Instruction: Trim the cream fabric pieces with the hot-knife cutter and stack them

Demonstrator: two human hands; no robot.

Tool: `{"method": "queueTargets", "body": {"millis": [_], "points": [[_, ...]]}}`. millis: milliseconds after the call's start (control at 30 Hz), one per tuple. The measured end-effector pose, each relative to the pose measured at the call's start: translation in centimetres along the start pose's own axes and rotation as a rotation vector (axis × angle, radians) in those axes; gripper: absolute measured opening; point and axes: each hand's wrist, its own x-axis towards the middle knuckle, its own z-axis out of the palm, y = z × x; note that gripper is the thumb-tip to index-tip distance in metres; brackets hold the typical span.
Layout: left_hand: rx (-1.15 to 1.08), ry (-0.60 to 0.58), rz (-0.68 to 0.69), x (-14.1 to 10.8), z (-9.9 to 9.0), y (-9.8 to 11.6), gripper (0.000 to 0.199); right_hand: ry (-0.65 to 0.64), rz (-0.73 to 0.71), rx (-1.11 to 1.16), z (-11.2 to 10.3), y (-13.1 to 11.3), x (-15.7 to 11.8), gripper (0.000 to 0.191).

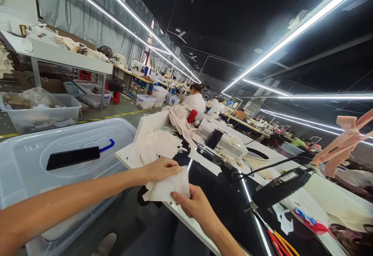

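Note:
Between my two hands is a cream-white piece of fabric (167, 188), held up over the table's near edge. My left hand (163, 168) pinches its upper edge, fingers curled. My right hand (194, 201) grips its right side, with the thumb lying on top and the other fingers behind. Just beyond my left hand lies a pile of cream fabric pieces (159, 143). A flat, pale cut piece (204, 161) rests on the black tabletop (217, 194) past my right hand.
A lidded plastic bin (23, 159) at left carries a black phone (72, 158). On the table stand a white machine box (223, 137) and a black clamp-like device (281, 188). Scissors and red and yellow pens (281, 244) lie at lower right. Other people (194, 100) sit farther off.

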Motion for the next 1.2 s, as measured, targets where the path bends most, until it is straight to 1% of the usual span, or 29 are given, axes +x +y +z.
{"method": "queueTargets", "body": {"millis": [133,300,433,533,633,700,800,867,933,967,1033,1067,1100,1133,1200], "points": [[0.014,0.051,0.001,-1.1,-0.4,-0.1,0.059,-0.064,-0.004,0.020,0.9,0.0,0.3,0.063],[0.012,0.088,-0.031,-1.9,-0.5,0.1,0.060,-0.195,-0.005,0.056,1.3,-0.4,0.6,0.065],[0.014,0.086,-0.054,-1.5,-0.4,-0.3,0.063,-0.292,0.006,0.073,0.9,-0.2,1.4,0.070],[0.047,0.054,-0.058,-0.4,-0.5,-1.1,0.063,-0.291,0.004,0.062,0.3,0.2,1.9,0.070],[0.119,0.027,-0.021,1.5,-0.9,-1.4,0.062,-0.231,-0.017,0.018,-0.8,0.8,2.3,0.067],[0.187,0.034,0.032,3.2,-1.2,-1.1,0.062,-0.165,-0.047,-0.032,-2.1,1.1,2.7,0.064],[0.289,0.064,0.121,5.9,-1.6,0.4,0.059,-0.018,-0.113,-0.141,-5.0,1.7,3.3,0.059],[0.346,0.097,0.168,7.3,-1.6,1.5,0.052,0.102,-0.163,-0.234,-7.3,2.3,3.8,0.053],[0.469,0.107,0.239,8.3,-1.0,2.1,0.043,0.225,-0.210,-0.338,-9.6,3.2,4.2,0.043],[0.555,0.086,0.289,8.6,-0.5,2.0,0.039,0.283,-0.230,-0.394,-10.7,3.7,4.3,0.037],[0.744,-0.035,0.419,8.9,0.8,1.1,0.033,0.383,-0.260,-0.513,-12.6,4.9,4.5,0.031],[0.828,-0.116,0.488,8.9,1.6,0.3,0.030,0.424,-0.270,-0.576,-13.3,5.5,4.5,0.033],[0.894,-0.198,0.559,8.9,2.4,-0.7,0.026,0.457,-0.276,-0.640,-14.0,6.1,4.4,0.037],[0.957,-0.249,0.622,8.8,3.1,-1.7,0.024,0.484,-0.280,-0.702,-14.5,6.6,4.3,0.044],[1.053,-0.279,0.758,8.6,4.3,-3.5,0.024,0.523,-0.288,-0.811,-15.1,7.3,3.9,0.060]]}}
